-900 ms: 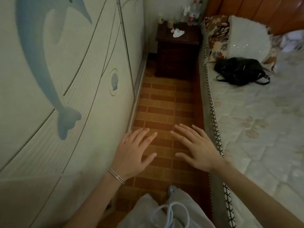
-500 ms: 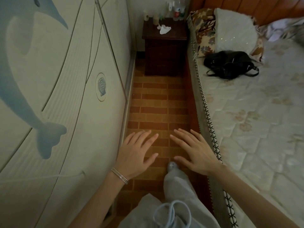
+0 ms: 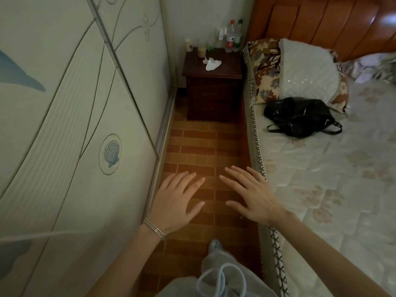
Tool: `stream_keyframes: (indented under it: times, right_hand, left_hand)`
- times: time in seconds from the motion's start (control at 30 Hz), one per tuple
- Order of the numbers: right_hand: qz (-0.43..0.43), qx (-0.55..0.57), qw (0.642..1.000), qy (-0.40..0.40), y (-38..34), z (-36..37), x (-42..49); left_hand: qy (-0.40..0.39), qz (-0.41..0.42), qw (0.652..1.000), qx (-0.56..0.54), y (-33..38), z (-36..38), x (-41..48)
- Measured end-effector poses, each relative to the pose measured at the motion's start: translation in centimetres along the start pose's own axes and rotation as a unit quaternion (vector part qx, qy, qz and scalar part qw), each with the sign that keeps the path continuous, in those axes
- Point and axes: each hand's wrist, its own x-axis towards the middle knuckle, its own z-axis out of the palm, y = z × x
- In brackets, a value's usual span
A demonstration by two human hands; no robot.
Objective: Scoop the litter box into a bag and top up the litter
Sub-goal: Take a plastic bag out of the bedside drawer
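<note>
Litter box could not be seen in this view. Left grip (image 3: 173, 202) and right grip (image 3: 255, 200) hovered side by side over the brick-patterned floor (image 3: 199, 142), fingers (image 3: 192, 186) spread straight, holding nothing, between wardrobe (image 3: 85, 103) and bed (image 3: 321, 189).

No text can be read; the labels on the two bottles (image 3: 233, 37) on the nightstand (image 3: 212, 82) are too small.

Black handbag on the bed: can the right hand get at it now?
Probably yes: the right hand is open and empty, and only bare mattress lies between it and the handbag, though a lean forward looks needed.
</note>
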Motion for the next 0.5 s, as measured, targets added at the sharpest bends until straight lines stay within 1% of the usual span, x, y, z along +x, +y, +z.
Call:
stream_keyframes:
  times: [0.2,0.33,0.5]
  right_hand:
    - [-0.025,0.004,0.999,0.022,6.1,-2.0,4.4]
    - [-0.015,0.014,1.0,0.019,8.6,-1.2,6.5]
    - [-0.001,0.014,1.0,-0.008,11.6,0.3,10.0]
  left_hand:
    - [0.019,0.001,1.0,0.012,-0.4,0.0,7.2]
    - [0.001,-0.002,1.0,0.013,-1.3,1.0,10.4]
    - [-0.023,0.012,1.0,0.0,-3.7,2.5,14.9]
